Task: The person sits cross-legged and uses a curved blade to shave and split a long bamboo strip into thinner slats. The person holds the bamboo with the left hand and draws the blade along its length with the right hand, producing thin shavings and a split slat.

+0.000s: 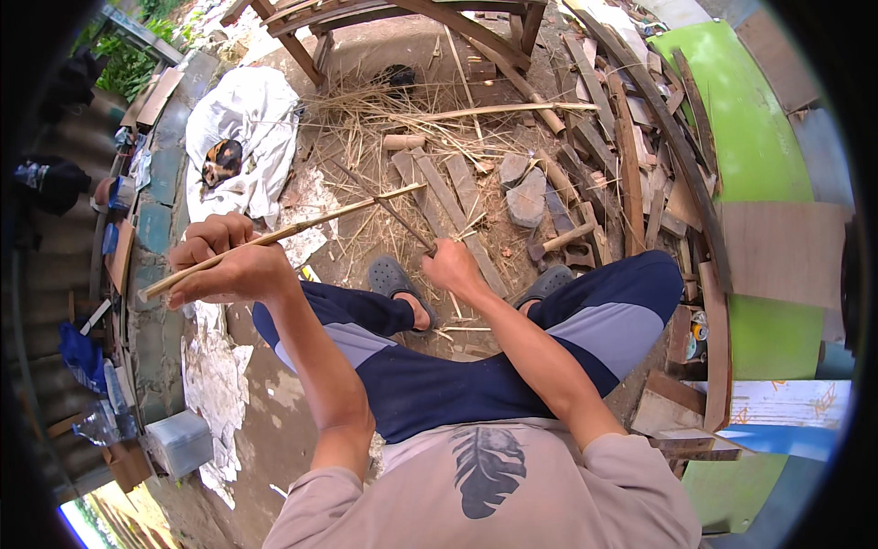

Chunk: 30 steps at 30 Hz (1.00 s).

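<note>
Over ground, slender tan stick, left hand gripping it, right hand clutching tool

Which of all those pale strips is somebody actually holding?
The long strip in the left hand, crossing the dark tool in view; others, like the loose strip farther ahead, lie among the ground litter.

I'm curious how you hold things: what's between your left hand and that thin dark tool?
In the head view, a pale strip spans from the left hand to the dark tool in the right hand. Strip and tool cross; contact is unclear.
</note>
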Each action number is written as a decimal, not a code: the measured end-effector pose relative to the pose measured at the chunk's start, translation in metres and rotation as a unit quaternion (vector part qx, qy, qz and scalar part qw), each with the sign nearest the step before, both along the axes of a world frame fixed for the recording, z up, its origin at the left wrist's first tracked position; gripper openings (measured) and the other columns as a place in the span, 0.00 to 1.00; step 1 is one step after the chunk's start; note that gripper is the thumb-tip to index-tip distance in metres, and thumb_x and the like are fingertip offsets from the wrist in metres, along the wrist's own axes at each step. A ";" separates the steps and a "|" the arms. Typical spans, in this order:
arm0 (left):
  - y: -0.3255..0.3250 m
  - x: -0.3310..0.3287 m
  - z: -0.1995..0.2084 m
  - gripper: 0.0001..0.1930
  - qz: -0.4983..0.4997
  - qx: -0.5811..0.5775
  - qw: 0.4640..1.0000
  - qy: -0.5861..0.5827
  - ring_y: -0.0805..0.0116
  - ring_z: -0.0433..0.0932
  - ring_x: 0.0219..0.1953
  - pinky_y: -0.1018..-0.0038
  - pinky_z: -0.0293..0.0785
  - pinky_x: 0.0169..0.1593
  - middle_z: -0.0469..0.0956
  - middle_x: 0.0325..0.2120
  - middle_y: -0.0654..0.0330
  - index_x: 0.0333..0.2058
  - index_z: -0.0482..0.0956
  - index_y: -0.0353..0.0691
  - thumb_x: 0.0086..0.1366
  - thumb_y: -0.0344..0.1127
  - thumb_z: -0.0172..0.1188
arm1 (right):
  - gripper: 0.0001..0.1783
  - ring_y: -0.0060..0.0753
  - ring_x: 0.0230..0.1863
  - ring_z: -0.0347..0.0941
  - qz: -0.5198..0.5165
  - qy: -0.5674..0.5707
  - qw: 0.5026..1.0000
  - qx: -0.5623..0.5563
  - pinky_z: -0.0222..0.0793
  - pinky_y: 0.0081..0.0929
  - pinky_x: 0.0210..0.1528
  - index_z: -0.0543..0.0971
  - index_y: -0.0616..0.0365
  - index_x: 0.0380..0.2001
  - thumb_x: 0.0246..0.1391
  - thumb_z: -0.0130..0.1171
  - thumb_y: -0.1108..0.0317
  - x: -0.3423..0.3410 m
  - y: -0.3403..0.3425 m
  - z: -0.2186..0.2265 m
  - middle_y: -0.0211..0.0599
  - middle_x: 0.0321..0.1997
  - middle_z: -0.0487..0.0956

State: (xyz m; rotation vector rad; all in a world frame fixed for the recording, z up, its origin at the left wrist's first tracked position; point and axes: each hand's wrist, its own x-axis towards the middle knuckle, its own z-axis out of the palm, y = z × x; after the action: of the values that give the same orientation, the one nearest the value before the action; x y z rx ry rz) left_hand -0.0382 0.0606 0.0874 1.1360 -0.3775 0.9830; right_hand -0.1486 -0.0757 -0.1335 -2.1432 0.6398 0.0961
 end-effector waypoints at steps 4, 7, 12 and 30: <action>0.013 0.010 -0.003 0.31 0.026 0.002 1.000 0.009 0.78 0.43 0.13 0.79 0.40 0.15 0.49 0.10 0.67 0.20 0.46 0.47 0.62 0.72 0.24 | 0.14 0.62 0.30 0.75 0.027 -0.014 0.999 0.012 0.71 0.48 0.37 0.79 0.64 0.31 0.46 0.56 0.63 -0.004 0.013 0.031 0.61 0.25 0.77; 0.014 0.015 -0.005 0.31 0.027 0.004 1.000 0.013 0.78 0.44 0.13 0.79 0.41 0.15 0.49 0.10 0.66 0.20 0.46 0.47 0.62 0.72 0.24 | 0.12 0.63 0.29 0.74 0.046 -0.065 0.996 0.031 0.70 0.50 0.35 0.78 0.63 0.29 0.45 0.56 0.64 -0.011 0.035 0.082 0.61 0.23 0.76; 0.013 0.013 -0.001 0.31 0.024 0.000 1.000 0.018 0.77 0.44 0.13 0.79 0.40 0.15 0.48 0.11 0.67 0.20 0.46 0.47 0.62 0.72 0.25 | 0.12 0.63 0.29 0.74 0.060 -0.117 0.991 0.019 0.70 0.51 0.35 0.77 0.62 0.29 0.45 0.56 0.63 -0.007 0.045 0.082 0.60 0.23 0.76; 0.005 0.018 0.005 0.32 -0.011 0.006 1.000 0.020 0.79 0.42 0.12 0.80 0.38 0.14 0.46 0.10 0.68 0.20 0.45 0.48 0.61 0.73 0.24 | 0.15 0.59 0.31 0.76 0.040 -0.107 0.993 -0.001 0.71 0.48 0.35 0.77 0.67 0.26 0.45 0.56 0.62 0.014 0.012 0.035 0.58 0.24 0.77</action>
State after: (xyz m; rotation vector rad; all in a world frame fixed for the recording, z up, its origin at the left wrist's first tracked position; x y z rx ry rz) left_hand -0.0203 0.0655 0.0920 1.1577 -0.3635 0.9393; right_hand -0.1343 -0.0633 -0.0980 -2.1456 0.4293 -0.0891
